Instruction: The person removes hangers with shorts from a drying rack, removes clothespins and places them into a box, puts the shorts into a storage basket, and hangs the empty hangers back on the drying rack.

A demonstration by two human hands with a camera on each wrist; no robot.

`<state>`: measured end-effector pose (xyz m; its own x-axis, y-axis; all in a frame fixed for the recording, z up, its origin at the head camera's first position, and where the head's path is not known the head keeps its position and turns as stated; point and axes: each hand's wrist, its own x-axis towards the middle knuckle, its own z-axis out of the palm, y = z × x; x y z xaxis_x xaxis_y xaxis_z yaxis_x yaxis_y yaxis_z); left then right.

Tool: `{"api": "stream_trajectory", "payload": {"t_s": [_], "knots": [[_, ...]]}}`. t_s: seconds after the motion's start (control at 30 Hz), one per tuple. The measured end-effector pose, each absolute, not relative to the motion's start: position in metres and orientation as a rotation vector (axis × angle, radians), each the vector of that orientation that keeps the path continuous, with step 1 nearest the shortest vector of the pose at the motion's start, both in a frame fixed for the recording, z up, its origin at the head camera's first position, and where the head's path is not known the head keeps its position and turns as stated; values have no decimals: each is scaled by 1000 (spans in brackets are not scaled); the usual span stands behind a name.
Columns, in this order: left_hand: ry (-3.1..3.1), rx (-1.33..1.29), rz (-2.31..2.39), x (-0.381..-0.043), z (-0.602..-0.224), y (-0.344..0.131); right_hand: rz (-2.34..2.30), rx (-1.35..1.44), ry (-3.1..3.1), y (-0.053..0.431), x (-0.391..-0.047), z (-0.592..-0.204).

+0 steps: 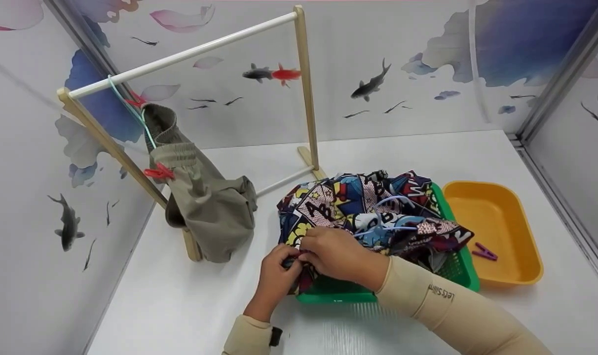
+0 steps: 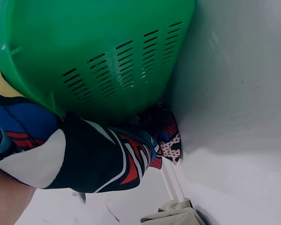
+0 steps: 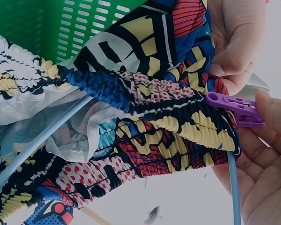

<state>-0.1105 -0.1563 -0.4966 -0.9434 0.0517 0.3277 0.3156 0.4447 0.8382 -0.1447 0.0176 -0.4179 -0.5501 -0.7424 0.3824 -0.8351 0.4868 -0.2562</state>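
Note:
Comic-print shorts (image 1: pixel 323 202) with a gathered elastic waistband (image 3: pixel 178 136) lie heaped over a green basket (image 1: pixel 469 268). A light blue hanger (image 1: pixel 395 228) rests on them, and its bars run along the waistband. Near the basket's left front corner, my left hand (image 1: pixel 275 276) grips the edge of the shorts. Beside it, my right hand (image 1: pixel 336 254) pinches a purple clothespin (image 3: pixel 236 108) at the waistband's end, close to the hanger's end. Folds of the printed cloth (image 2: pixel 93 154) cover most of my left hand in the left wrist view.
Khaki shorts (image 1: pixel 210 207) hang from a mint hanger on a wooden rack with a white rail (image 1: pixel 190 52), held by red clothespins (image 1: pixel 159 171). A yellow tray (image 1: pixel 501 217) stands right of the basket, holding another purple clothespin (image 1: pixel 485 251). Patterned walls enclose the white table.

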Motion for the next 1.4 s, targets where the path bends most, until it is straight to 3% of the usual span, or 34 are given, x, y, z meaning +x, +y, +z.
{"api": "stream_trajectory", "payload": {"t_s": [1.2,1.4], "knots": [[-2449,-275,-1506,-111,-496,-155,725,1330,-2339,20,-148,-404],[-2435,-285,-1489,-104,-480,-150,766,1319,-2292,22,-148,-398]]}}
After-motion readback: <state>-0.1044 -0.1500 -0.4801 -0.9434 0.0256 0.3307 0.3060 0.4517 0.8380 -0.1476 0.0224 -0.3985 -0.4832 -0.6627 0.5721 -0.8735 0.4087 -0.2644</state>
